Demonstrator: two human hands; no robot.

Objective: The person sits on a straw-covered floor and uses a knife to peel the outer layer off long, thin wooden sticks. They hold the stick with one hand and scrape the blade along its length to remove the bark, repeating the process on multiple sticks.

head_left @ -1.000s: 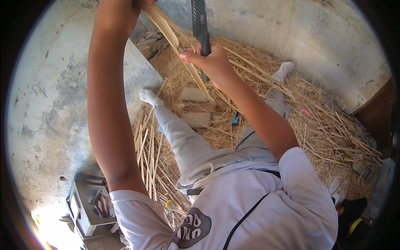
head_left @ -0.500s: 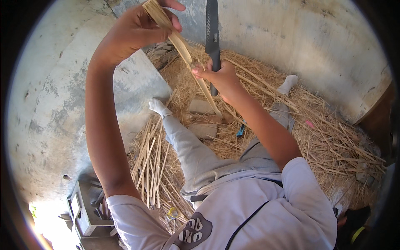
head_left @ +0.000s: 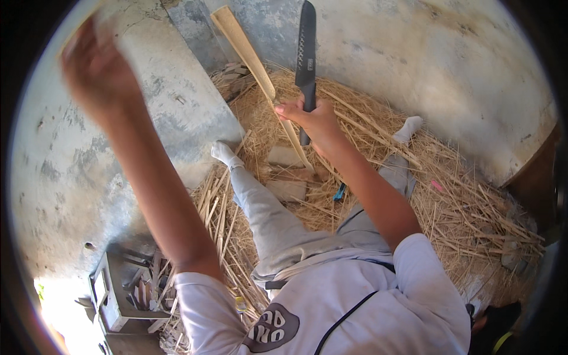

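My right hand (head_left: 313,121) is closed around the black handle of a knife (head_left: 306,47), whose broad dark blade points up. The thumb and fingers of that hand also pinch a split piece of bamboo (head_left: 251,50) at its joint. The bamboo slants from the upper left down to the right, beside the knife. My left hand (head_left: 97,68) is raised at the upper left in front of the wall, well apart from the bamboo. Motion smears its fingers, and whether it holds anything is unclear.
Shavings and thin strips (head_left: 455,207) cover the floor around my outstretched legs. Longer sticks (head_left: 222,213) lie at my left. Flat blocks (head_left: 287,190) and a small blue object (head_left: 339,192) lie between my legs. A boxy frame (head_left: 121,307) holds scraps. Pale walls (head_left: 414,71) stand close.
My left hand has let go of the bamboo's upper end and swung away to the upper left. My right hand still holds the knife and bamboo in nearly the same place.
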